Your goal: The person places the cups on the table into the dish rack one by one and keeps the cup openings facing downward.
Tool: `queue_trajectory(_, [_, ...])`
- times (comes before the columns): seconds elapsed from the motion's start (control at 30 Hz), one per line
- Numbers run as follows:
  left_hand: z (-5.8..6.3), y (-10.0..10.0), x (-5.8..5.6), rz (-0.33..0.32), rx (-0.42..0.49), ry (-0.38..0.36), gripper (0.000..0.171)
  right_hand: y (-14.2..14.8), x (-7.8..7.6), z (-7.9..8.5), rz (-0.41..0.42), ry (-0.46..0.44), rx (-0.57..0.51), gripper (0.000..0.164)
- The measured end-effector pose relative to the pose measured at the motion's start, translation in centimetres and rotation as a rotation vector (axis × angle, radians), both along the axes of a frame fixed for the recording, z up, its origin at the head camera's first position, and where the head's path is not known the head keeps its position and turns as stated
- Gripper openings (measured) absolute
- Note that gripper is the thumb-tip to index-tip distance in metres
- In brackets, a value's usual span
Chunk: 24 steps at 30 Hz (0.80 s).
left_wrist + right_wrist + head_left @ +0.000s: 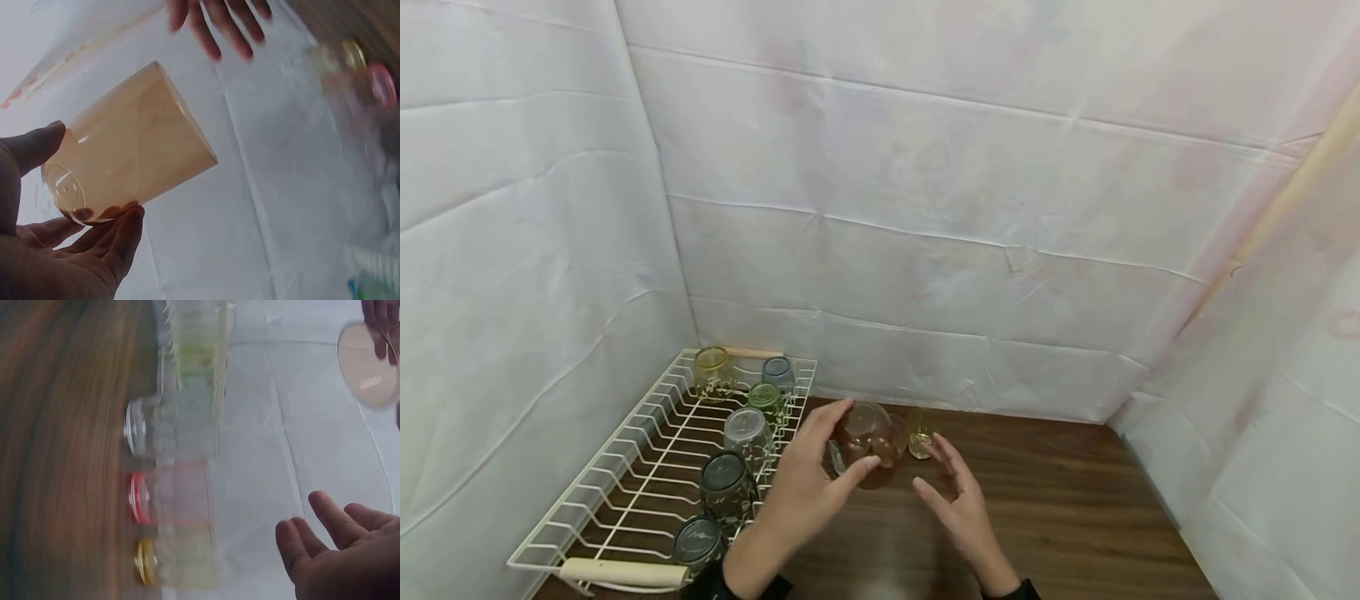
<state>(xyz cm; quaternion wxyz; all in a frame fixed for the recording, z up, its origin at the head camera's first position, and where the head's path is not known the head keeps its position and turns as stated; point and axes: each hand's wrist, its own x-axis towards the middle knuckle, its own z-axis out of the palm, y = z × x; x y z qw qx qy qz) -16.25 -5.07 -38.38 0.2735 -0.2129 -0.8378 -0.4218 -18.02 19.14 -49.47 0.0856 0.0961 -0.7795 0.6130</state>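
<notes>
My left hand grips a transparent amber cup near its base, thumb on one side and fingers on the other. The cup is tilted above the table, its mouth pointing away from the palm in the left wrist view. To the right of it, my right hand is held in the air with fingers apart, touching nothing. Beyond the hands stand a clear glass, a pink glass and a yellow glass in a row on the table. In the head view the held cup partly covers this row.
A white wire dish rack with wooden handles stands at the left. Several coloured cups sit along it, among them a dark one and a yellow one. White sheeting encloses the brown wooden table.
</notes>
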Motion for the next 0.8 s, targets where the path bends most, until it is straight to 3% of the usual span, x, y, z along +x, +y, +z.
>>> queue_trajectory(0.17, [1.2,-2.5,-0.7,0.061,-0.074,0.015,0.077,1.4,-0.4,-0.4,-0.102,0.02,0.296,0.093])
queue_trajectory(0.37, [2.4,-5.8,-1.4,0.142,-0.121,-0.016,0.079,2.8,-0.9,-1.3,-0.184,0.162,0.606,0.103])
queue_trajectory(0.6, [2.9,-10.7,-2.4,0.262,-0.151,-0.038,0.082,4.2,-0.7,-2.3,-0.205,0.125,0.702,0.106])
queue_trajectory(0.8, [2.1,-15.2,-3.9,0.374,-0.188,-0.069,0.084,5.5,0.0,-2.4,-0.221,0.091,0.733,0.105])
